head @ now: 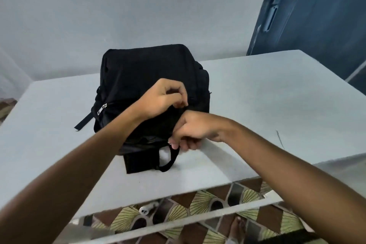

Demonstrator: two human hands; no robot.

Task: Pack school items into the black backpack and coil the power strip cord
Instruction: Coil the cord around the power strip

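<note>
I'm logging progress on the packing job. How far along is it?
Done: nothing I can confirm; no school items or power strip are in view. In hand: both hands work at the black backpack on the table, left hand pinching near its zip, right hand gripping by the handle. Left: packing, coiling.

backpacks counted: 1 black backpack (150,77) | hands counted: 2, left hand (164,99), right hand (195,129) | tables counted: 1 table (267,93) | doors counted: 1 door (320,10)

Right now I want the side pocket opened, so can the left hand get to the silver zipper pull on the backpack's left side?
Probably yes. The zipper pull hangs exposed on the backpack, nothing covering it, and the left hand pinches the fabric just to its right.
</note>
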